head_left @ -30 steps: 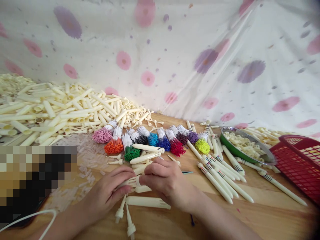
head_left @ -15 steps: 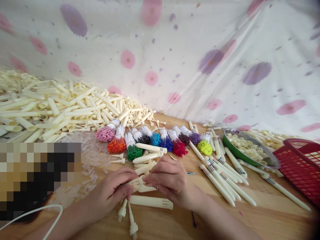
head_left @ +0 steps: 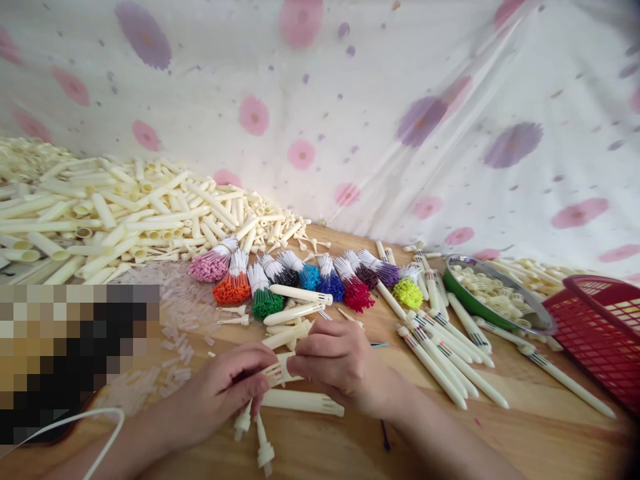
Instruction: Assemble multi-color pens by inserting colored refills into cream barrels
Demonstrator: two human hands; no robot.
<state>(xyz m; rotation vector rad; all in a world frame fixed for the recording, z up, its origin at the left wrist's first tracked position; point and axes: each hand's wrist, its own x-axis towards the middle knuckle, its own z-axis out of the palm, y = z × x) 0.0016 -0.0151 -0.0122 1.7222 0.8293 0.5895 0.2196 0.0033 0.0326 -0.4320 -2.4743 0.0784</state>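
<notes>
A cream slotted pen barrel (head_left: 278,373) is held between both hands at the middle of the table. My left hand (head_left: 227,390) is closed round its left end, thumb in front. The fingers of my right hand (head_left: 345,363) are curled in a pinch on the cream plastic at its right end; they hide part of it. Just below the hands lies a longer cream pen tube (head_left: 303,402) with slots at its right end. Two cream stemmed plugs (head_left: 265,453) rest below my left hand. Behind the hands lie several cream pen tubes (head_left: 297,313).
Bundles of coloured refills (head_left: 269,300) stand in a row. At left are heaped cream tubes (head_left: 125,220) and clear small tubes (head_left: 173,320). Assembled pens (head_left: 450,367), a green-sided bowl (head_left: 463,300) of cream parts and a red basket (head_left: 590,340) are at right. A white cable (head_left: 117,433) crosses lower left.
My right hand has turned slightly, and the curved cream piece at its fingertips now lies against the slotted barrel. The left hand keeps its grip. The view has shifted a little.
</notes>
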